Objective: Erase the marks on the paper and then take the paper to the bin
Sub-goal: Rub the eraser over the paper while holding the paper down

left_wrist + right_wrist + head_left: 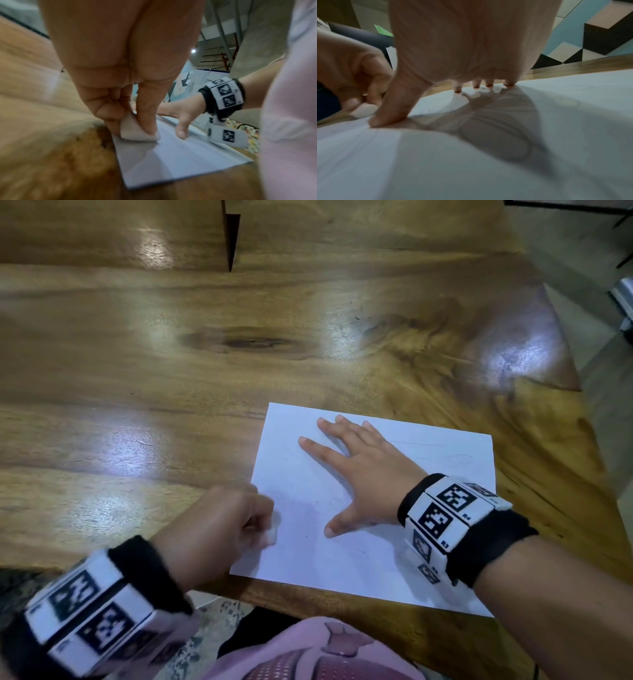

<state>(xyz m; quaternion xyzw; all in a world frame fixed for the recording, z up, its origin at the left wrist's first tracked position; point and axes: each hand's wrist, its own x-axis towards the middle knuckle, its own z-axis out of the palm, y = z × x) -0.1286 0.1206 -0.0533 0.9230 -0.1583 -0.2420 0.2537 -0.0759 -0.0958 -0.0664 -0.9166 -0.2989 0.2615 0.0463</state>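
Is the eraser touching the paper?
Touching. The left wrist view shows the eraser, pinched by the left hand, sitting flat against the paper near its edge with no gap.

Motion blurs the left hand [219, 529] and its wristband [92, 607]; pencil marks [428, 453] on the paper [376, 570] are too faint to read.

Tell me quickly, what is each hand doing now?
Left hand: pinches a white eraser against the paper.
Right hand: open, pressed flat on the paper.
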